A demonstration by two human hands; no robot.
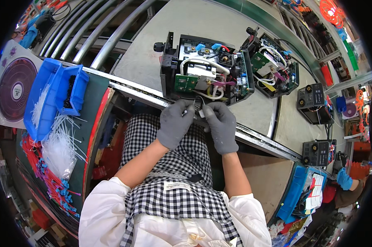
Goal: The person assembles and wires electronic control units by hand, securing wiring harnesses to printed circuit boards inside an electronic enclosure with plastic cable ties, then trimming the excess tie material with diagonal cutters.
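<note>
An open electronic unit (208,68) in a black housing stands on the bench, its circuit boards, white cables and blue terminal covers exposed. Just in front of it, at the bench edge, both my hands work close together in grey gloves. My right hand (221,121) pinches a small white connector (201,113) by a thin black wire (199,99) that arches between the hands. The fingers of my left hand (175,123) are pressed together, with a tiny whitish tip showing between them; what it belongs to is too small to tell.
A second open unit (272,66) stands to the right, with more black units (315,103) beyond. On the left are blue bins (41,101), white cable ties (64,140) and red wires (45,171). Metal rollers (120,35) lie at the far left. Another person's blue-gloved hand (344,179) shows far right.
</note>
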